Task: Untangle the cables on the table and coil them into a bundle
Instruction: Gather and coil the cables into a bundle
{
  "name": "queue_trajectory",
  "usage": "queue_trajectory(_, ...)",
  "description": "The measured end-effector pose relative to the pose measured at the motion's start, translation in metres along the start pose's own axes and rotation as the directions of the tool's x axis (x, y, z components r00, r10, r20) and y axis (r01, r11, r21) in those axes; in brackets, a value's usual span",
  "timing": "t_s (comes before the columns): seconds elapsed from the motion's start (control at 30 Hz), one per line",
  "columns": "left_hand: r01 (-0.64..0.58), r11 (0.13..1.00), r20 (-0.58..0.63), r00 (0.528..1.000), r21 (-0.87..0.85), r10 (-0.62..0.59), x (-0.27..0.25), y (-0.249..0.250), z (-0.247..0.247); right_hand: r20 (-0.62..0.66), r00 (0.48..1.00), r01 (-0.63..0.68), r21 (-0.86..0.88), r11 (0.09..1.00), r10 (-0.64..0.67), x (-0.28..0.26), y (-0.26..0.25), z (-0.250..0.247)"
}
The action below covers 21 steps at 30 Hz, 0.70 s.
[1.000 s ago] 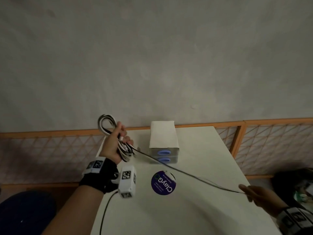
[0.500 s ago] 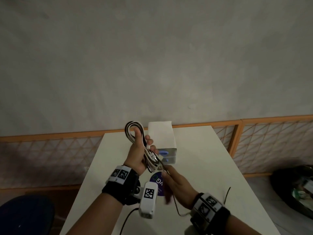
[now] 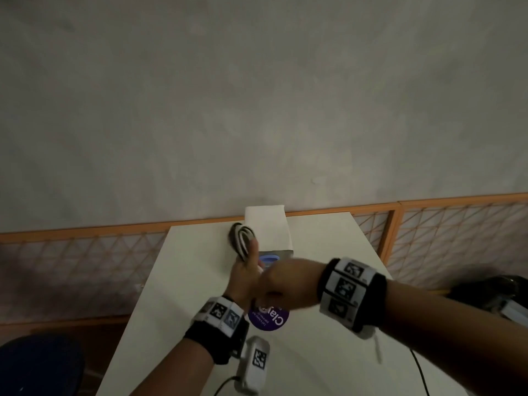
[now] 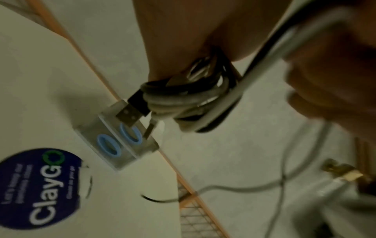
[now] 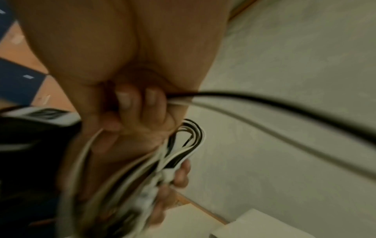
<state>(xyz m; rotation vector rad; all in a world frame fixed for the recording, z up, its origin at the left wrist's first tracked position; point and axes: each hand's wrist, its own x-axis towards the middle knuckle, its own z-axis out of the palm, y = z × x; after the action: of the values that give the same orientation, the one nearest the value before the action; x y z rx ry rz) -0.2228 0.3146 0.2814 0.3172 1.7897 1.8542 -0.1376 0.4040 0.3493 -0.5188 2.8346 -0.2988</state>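
Note:
A bundle of black and white cables [image 3: 241, 236] is gripped upright in my left hand [image 3: 246, 272] above the white table [image 3: 188, 281]. In the left wrist view the cable bundle [image 4: 191, 96] hangs below the fingers with a USB plug [image 4: 132, 113] sticking out. My right hand [image 3: 283, 284] has crossed over to the left hand and pinches loose black and white cable strands [image 5: 234, 103] in curled fingers [image 5: 124, 96]. The coiled loops [image 5: 183, 145] show just beyond, held by my left hand.
A white box with blue ovals [image 3: 268, 232] stands at the table's far edge, just behind the hands. A round purple sticker [image 3: 268, 318] lies on the table under the right hand. An orange lattice rail [image 3: 428, 221] runs behind. A dark chair [image 3: 37, 364] sits lower left.
My right hand came in from the far right, where it held the cable stretched out, and now crosses over to my left hand. The left hand with the bundle has shifted right and dropped lower.

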Motion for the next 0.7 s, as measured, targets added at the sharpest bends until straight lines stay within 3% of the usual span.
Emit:
queue_trajectory(0.1,0.154,0.964,0.236,0.966,-0.216,-0.102,-0.019,0.005,0.008,-0.267,0.96,0.106,0.084,0.991,-0.08,0.003,0.014,-0.024)
queue_trajectory(0.17,0.259,0.914,0.327,0.933,-0.312,-0.153,-0.022,0.006,0.005,-0.395,0.918,0.078,0.166,0.983,-0.006,0.002,0.024,-0.026)
queue_trajectory(0.23,0.286,0.909,0.382,0.911,-0.304,-0.159,-0.019,0.004,0.001,-0.453,0.889,0.028,0.194,0.98,0.064,0.002,0.03,-0.02)
queue_trajectory(0.37,0.277,0.942,0.477,0.864,-0.187,-0.159,-0.021,0.007,-0.002,-0.468,0.871,-0.162,0.009,0.987,0.147,-0.001,0.031,-0.021)
queue_trajectory(0.47,0.321,0.936,0.606,0.777,-0.145,-0.173,-0.023,0.011,-0.002,-0.464,0.879,-0.209,-0.161,0.965,0.112,-0.002,0.031,-0.031)
queue_trajectory(0.53,0.326,0.937,0.665,0.729,-0.129,-0.162,-0.023,0.01,-0.002,-0.408,0.907,-0.19,-0.182,0.965,0.101,0.002,0.034,-0.038)
queue_trajectory(0.6,0.336,0.938,0.694,0.695,-0.085,-0.185,-0.024,0.011,-0.002,-0.306,0.936,-0.223,-0.143,0.964,0.171,0.006,0.04,-0.048)
queue_trajectory(0.7,0.177,0.978,0.682,0.702,0.111,-0.204,-0.029,0.014,0.0,-0.251,0.938,-0.264,-0.07,0.962,0.239,0.008,0.045,-0.062)
